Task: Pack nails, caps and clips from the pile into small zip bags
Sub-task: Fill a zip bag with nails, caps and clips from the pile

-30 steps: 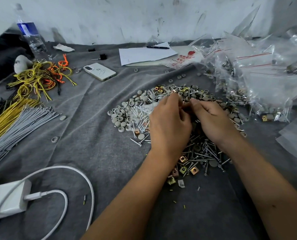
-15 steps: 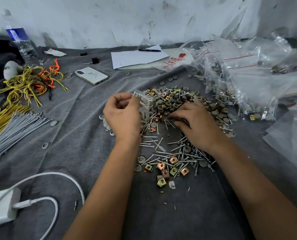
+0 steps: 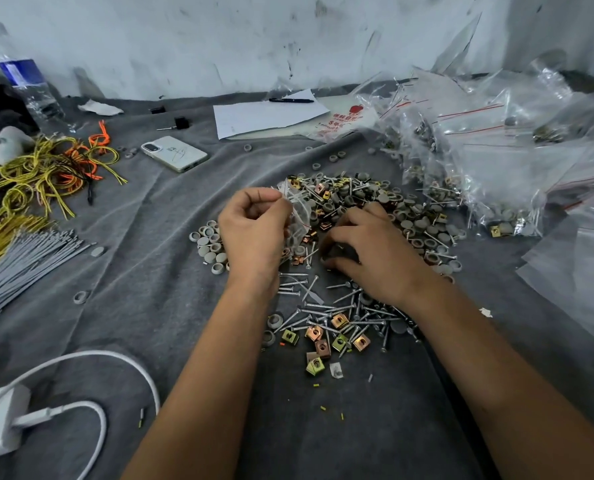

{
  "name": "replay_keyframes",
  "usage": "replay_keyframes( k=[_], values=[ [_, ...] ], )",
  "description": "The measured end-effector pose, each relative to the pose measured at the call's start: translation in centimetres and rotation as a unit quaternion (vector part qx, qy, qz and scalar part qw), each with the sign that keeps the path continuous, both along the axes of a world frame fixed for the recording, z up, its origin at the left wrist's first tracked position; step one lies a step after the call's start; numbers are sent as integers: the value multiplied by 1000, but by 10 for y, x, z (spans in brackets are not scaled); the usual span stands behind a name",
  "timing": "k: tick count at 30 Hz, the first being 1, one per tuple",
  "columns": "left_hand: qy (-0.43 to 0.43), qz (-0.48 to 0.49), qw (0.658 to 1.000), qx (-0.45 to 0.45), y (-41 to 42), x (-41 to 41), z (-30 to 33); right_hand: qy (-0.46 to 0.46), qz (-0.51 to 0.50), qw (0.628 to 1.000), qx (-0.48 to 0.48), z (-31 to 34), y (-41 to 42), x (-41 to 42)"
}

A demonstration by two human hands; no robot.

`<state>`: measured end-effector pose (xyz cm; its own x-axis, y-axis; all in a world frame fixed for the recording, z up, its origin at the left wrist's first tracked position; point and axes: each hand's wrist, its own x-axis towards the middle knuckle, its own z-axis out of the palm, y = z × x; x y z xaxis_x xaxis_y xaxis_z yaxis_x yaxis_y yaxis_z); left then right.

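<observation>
Left grip (image 3: 254, 230) pinches a small zip bag (image 3: 297, 216); right grip (image 3: 371, 251) curls into the pile (image 3: 375, 209)

Scuffed white wall (image 3: 219, 39) behind grey cloth (image 3: 143, 271)

You are viewing soft, even, cool light with weak shadows. Wide-angle distortion bends the edges. Glare whitens the plastic bags (image 3: 496, 161), perhaps hiding their contents.
</observation>
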<state>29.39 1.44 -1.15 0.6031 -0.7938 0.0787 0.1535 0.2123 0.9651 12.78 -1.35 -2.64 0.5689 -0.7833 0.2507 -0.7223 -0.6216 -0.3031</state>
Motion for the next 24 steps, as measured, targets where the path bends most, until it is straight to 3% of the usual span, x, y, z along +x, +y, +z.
replay_keyframes(
  k=[3, 7, 10, 19, 24],
  values=[
    [-15, -15, 1000, 13, 1, 0, 0, -30, -7, 999, -12, -2, 0, 2],
    [-97, -67, 993, 19, 4, -7, -5, -252, -42, 967, -11, 4, 1, -1],
    [-139, -106, 984, 18, 5, -12, -7, -343, -43, 938, -5, 7, 1, -3],
    [-155, -160, 975, 7, 6, -14, -6, -368, -50, 929, 13, 4, 1, -1],
    [-128, -139, 982, -5, 5, -12, -6, -316, -14, 948, 13, 3, 1, -2]
  ],
)
